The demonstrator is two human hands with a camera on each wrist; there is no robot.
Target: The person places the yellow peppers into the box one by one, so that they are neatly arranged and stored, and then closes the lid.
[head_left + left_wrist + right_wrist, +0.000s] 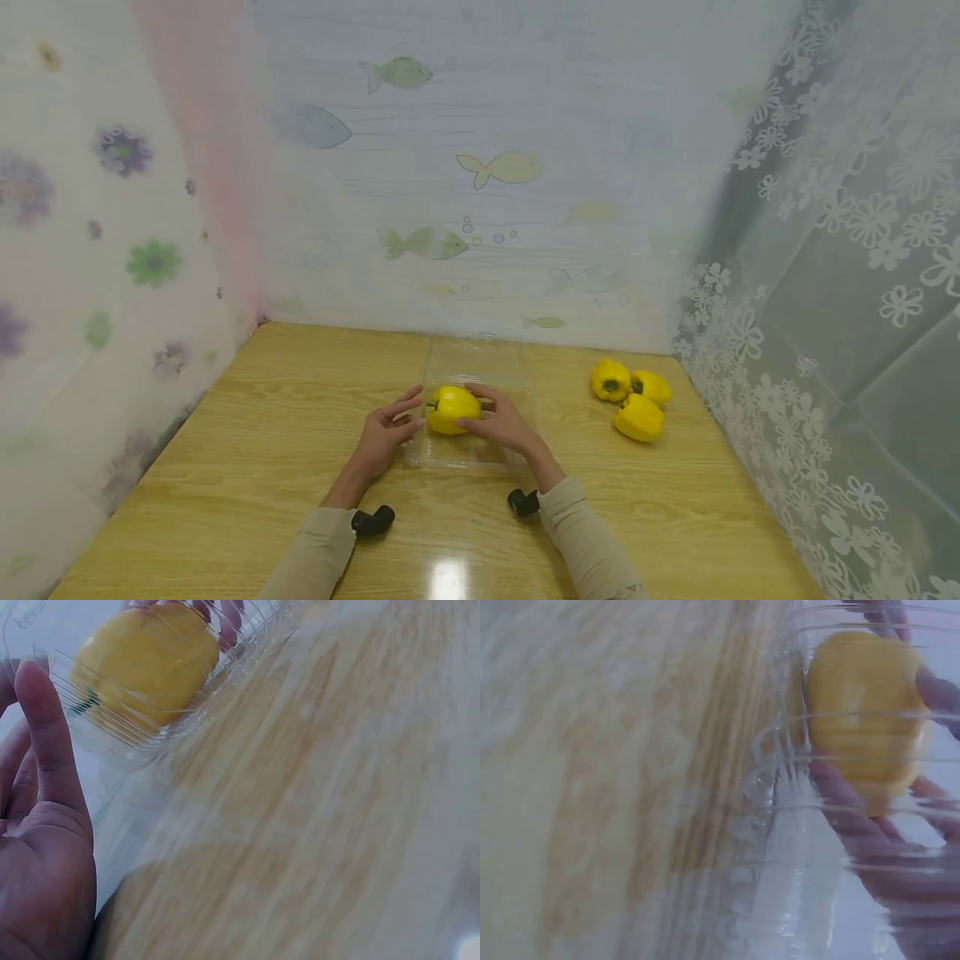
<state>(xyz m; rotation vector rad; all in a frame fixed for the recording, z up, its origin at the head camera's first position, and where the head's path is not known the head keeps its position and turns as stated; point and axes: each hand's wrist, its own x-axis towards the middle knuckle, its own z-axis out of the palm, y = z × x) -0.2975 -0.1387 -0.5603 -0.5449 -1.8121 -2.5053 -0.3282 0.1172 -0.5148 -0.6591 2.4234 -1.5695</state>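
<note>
A yellow bell pepper (453, 410) lies on its side in the near part of a clear plastic container (442, 461), its green stem pointing left. My right hand (504, 419) reaches into the container and grips the pepper from the right, thumb in front and fingers behind. In the right wrist view the same pepper (866, 712) shows through the clear wall, with the fingers around it. My left hand (382, 437) is at the container's left edge, fingers extended. In the left wrist view a fingertip of the left hand (45, 847) touches the container's side.
Three more yellow bell peppers (639, 418) sit together on the right of the wooden table (315, 392). Patterned curtains (480, 167) hang at the back and on both sides. A black device (373, 521) is worn at each wrist.
</note>
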